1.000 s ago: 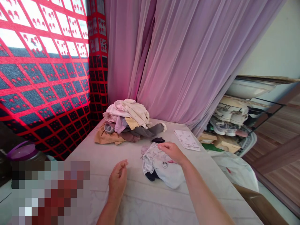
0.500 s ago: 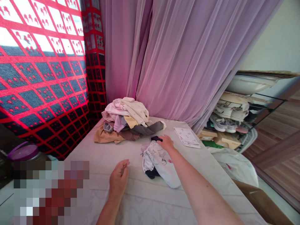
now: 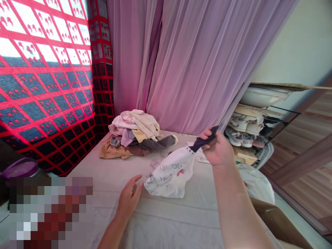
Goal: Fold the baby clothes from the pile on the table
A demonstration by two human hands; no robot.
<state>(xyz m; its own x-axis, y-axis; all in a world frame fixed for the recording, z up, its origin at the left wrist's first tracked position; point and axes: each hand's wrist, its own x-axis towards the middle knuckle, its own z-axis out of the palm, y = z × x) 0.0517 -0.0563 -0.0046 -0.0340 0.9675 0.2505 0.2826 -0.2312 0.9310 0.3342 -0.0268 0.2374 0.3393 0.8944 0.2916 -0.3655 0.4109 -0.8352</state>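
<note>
A white printed garment (image 3: 171,176) is being held up at its top corner, with the lower part lying on a mattress (image 3: 166,221), near the mattress's middle. A dark navy cloth (image 3: 207,137) is being pinched at that corner by the right hand (image 3: 219,148), closed between fingers and thumb. Whether the cloth is joined to the garment or only tangled with it cannot be told. The left hand (image 3: 128,199) is being held open with its fingers spread, just beside the garment's lower corner and gripping nothing. The hands are being kept well apart.

A small sheer pinkish piece (image 3: 155,163) is being left on the mattress just behind the garment. Beyond it, a folded heap of clothes (image 3: 135,133) is being backed by a lilac curtain (image 3: 181,62). A printed paper (image 3: 199,156) is being partly hidden by the garment and right hand.

To the left, a red-and-navy patterned cloth (image 3: 44,86) is being hung, with a purple-lidded jar (image 3: 20,167) below it. To the right, shoes (image 3: 236,137) are being stored on a wire rack (image 3: 275,119), under a white basin (image 3: 263,97). A white plastic bag (image 3: 255,183) is being propped beside the mattress.
</note>
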